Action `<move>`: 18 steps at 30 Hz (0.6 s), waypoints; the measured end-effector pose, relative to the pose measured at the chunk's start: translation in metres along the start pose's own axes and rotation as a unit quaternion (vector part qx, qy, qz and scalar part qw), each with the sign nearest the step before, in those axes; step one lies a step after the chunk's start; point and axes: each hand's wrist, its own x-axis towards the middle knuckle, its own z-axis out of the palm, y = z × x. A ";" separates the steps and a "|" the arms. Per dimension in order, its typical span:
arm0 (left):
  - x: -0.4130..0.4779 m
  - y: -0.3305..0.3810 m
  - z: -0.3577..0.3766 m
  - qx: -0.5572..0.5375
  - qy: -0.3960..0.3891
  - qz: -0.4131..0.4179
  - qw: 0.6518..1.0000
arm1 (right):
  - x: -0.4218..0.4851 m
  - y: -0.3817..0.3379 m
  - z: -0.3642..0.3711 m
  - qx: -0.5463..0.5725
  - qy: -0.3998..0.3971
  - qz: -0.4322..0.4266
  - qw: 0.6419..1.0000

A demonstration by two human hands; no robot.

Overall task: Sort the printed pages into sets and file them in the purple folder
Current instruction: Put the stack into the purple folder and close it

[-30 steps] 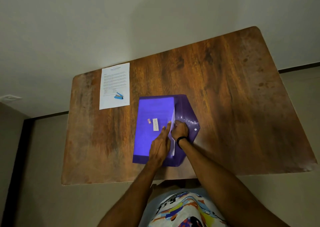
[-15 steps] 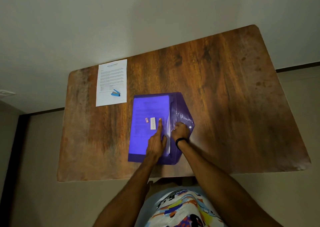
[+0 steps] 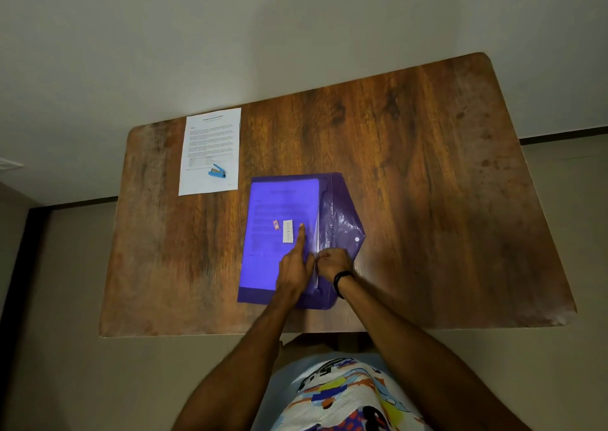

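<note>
The purple folder point(image 3: 263, 266) lies flat in the middle of the wooden table point(image 3: 427, 200), its pointed flap point(image 3: 342, 226) open to the right. A set of printed pages shows through the folder's front, with a thin white edge point(image 3: 316, 233) still outside at the mouth. My left hand point(image 3: 296, 266) rests on the folder front, index finger straight beside a white label point(image 3: 288, 231). My right hand point(image 3: 332, 262), with a black wristband, is curled at the mouth and pinches the pages' edge. Another printed page point(image 3: 210, 147) lies at the far left.
A small blue stapler point(image 3: 217, 171) sits on the lower part of the far-left page. A small red sticker point(image 3: 275, 224) is on the folder next to the label. The table's near edge runs just in front of my body.
The pages have slid further left into the folder, so less white edge shows at its mouth. My left index finger has stretched forward beside the label. The camera view has shifted slightly.
</note>
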 end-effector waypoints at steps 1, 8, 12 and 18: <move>0.000 0.001 0.000 0.000 -0.003 -0.001 1.000 | 0.001 0.002 -0.001 0.004 0.000 -0.001 1.000; 0.001 -0.001 0.004 0.014 -0.068 -0.028 0.997 | 0.006 0.002 -0.025 -0.026 0.061 0.007 0.998; 0.001 -0.012 0.010 0.018 -0.082 -0.021 0.996 | 0.006 -0.007 -0.030 -0.019 0.107 -0.003 0.994; 0.009 -0.018 -0.002 -0.024 -0.040 -0.032 0.998 | 0.015 -0.029 -0.010 -0.015 0.103 -0.096 0.990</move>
